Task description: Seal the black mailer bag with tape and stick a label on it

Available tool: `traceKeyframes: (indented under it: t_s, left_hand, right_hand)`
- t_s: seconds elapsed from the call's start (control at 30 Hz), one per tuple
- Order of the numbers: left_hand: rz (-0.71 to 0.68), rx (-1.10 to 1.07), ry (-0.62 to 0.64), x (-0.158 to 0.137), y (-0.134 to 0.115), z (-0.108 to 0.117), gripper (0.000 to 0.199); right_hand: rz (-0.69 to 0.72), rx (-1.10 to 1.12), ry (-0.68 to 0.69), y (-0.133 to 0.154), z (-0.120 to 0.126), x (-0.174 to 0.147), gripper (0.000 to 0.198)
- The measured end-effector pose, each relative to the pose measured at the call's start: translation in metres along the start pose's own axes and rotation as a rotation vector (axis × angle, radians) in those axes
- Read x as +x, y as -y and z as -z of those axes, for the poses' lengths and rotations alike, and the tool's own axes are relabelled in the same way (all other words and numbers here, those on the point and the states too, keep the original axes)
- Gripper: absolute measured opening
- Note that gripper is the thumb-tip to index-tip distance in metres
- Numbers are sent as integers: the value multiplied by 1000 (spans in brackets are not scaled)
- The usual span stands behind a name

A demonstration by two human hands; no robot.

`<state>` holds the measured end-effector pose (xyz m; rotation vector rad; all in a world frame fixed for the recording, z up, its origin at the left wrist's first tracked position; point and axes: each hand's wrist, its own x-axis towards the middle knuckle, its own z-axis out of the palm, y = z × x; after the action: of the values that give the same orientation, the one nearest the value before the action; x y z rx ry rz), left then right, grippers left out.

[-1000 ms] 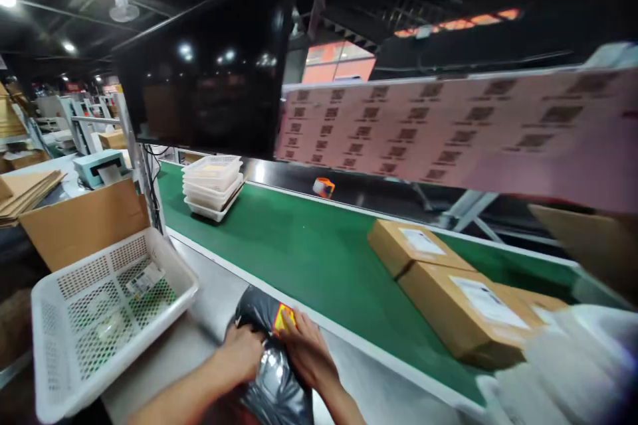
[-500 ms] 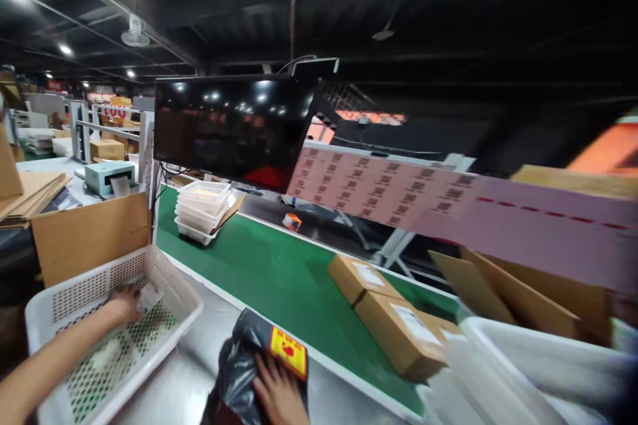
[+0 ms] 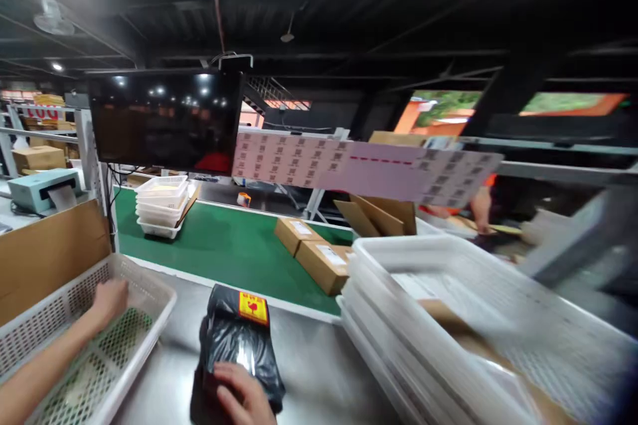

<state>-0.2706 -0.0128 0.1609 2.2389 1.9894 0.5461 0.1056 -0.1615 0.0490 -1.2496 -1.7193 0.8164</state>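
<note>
A black plastic parcel bag [image 3: 238, 345] with a yellow and red sticker [image 3: 253, 307] lies on the grey metal worktop [image 3: 309, 372]. My right hand [image 3: 244, 398] rests flat on its near end. My left hand [image 3: 108, 301] reaches into the white perforated basket [image 3: 149, 325] at the left, fingers curled inside it; what they grip is hidden.
A stack of white baskets [image 3: 448, 325] fills the right foreground. Two brown cartons [image 3: 314, 255] lie on the green conveyor belt [image 3: 224, 246], with more white baskets [image 3: 162, 202] at its far left. A dark monitor [image 3: 164, 119], a barcode sheet [image 3: 349, 169] and a label printer [image 3: 37, 189] stand behind. Another person's arm [image 3: 481, 209] shows at the right.
My left hand left the black bag and went into the white basket. The view swung right, bringing the stacked baskets into sight. My right hand stays on the bag.
</note>
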Motion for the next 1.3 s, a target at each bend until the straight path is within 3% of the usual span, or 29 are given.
traceKeyframes:
  t_s: [0.07, 0.13, 0.23, 0.3, 0.37, 0.43, 0.53, 0.6, 0.73, 0.83, 0.9, 1.0, 1.17, 1.3]
  left_hand:
    - [-174, 32, -28, -5, -24, 17, 24]
    - [-462, -30, -58, -26, -56, 18, 27]
    - [-881, -251, -219, -78, -103, -9, 31]
    - [-984, -335, -307, -108, -125, -30, 36]
    - [-973, -379, -301, -125, -138, -43, 31]
    - [-926, -442, -174, -131, -144, -44, 28]
    - [-786, -599, 105, -135, -150, -33, 54]
    - [-593, -773, 226, -139, -158, -27, 65]
    - [-186, -922, 336, -144, -185, -28, 48]
    - [-62, -914, 396, -146, -199, -34, 32]
    - [-30, -973, 414, -148, -203, -38, 34]
    - [-32, -1025, 407, -152, -203, -43, 40]
    - [-41, -975, 415, -157, -202, -49, 41]
    - [-191, -845, 413, -159, -209, -44, 36]
  right_hand:
    - [-157, 216, -72, 27, 0, 4, 56]
    - [-329, 487, -162, 49, 1, 11, 67]
    - [-439, 878, -113, 73, 4, 20, 72]
    - [-419, 974, 4, 82, 7, 21, 66]
    - [-389, 933, 41, 86, 11, 16, 56]
    - [-354, 809, 3, 85, 18, 8, 46]
    - [-243, 563, -40, 83, 27, -6, 28]
    - [-159, 406, -17, 84, 30, -14, 21]
    - [-186, 496, -16, 85, 27, -27, 31]
    - [-112, 402, -134, 82, 30, -34, 29]
    - [39, 222, -157, 79, 35, -36, 14]
    - [238, 40, -143, 77, 41, -38, 17]
    - [373, -90, -206, 81, 46, -42, 22]
    - [475, -209, -239, 79, 53, -49, 26]
